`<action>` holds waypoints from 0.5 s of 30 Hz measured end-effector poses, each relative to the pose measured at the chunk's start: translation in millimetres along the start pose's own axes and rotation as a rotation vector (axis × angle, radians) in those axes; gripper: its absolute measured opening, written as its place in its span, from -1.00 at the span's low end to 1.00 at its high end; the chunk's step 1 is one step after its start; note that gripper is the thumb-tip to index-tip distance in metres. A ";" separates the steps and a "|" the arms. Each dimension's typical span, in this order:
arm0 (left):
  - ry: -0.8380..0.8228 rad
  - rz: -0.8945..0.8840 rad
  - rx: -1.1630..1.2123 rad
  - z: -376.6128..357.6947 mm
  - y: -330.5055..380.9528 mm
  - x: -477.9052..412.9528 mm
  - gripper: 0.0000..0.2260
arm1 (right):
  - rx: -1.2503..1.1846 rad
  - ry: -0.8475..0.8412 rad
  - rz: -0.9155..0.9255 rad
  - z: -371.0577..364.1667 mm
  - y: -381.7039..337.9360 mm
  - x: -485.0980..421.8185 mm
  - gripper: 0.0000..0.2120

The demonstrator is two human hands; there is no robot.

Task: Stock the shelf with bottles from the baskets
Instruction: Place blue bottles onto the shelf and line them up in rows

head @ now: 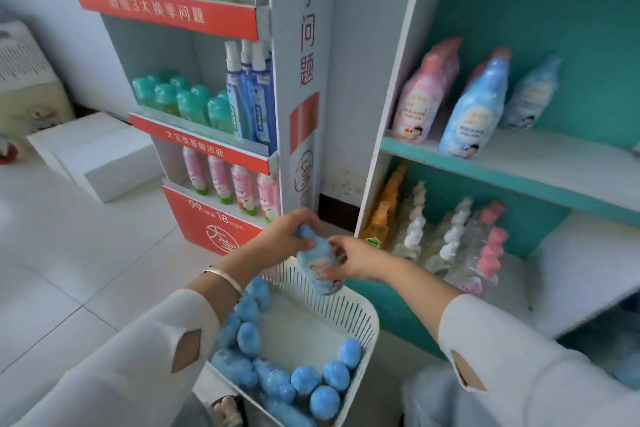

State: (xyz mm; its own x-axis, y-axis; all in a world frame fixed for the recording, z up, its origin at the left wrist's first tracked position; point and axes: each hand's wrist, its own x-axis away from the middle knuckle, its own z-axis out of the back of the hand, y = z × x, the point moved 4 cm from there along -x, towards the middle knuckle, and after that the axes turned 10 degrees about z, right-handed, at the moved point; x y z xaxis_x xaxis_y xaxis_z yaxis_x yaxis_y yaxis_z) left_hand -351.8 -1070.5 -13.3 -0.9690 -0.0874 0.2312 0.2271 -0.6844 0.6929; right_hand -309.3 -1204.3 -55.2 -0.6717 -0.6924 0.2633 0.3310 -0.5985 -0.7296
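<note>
Now both hands [313,248] grip blue bottle [320,265] over basket [360,314].

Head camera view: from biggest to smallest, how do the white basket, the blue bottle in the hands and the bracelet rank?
1. white basket
2. blue bottle
3. bracelet
All similarly near the camera, so this seems safe.

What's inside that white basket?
The white basket holds blue bottles along its left and near sides; its middle is bare. The left sleeve hides its left edge.
</note>
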 end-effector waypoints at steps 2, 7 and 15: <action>0.044 -0.048 0.008 10.0 25.3 9.1 -0.79 | -0.081 0.084 0.030 12.2 -10.8 11.3 -0.47; 0.179 -0.161 0.069 26.5 85.2 24.3 -0.75 | -0.087 0.261 0.161 50.8 -38.9 47.3 -0.49; 0.329 -0.330 0.293 18.3 207.3 36.3 -0.65 | -0.315 0.695 0.264 153.2 -40.2 125.4 -0.53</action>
State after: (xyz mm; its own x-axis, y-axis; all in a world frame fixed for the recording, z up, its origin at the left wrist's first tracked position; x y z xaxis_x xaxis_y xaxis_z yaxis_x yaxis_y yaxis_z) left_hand -338.1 -1202.4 151.3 -0.9621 -0.1558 -0.2239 -0.1222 -0.4876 0.8645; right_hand -305.3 -1328.8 104.0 -0.8903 -0.3242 -0.3197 0.4037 -0.2370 -0.8837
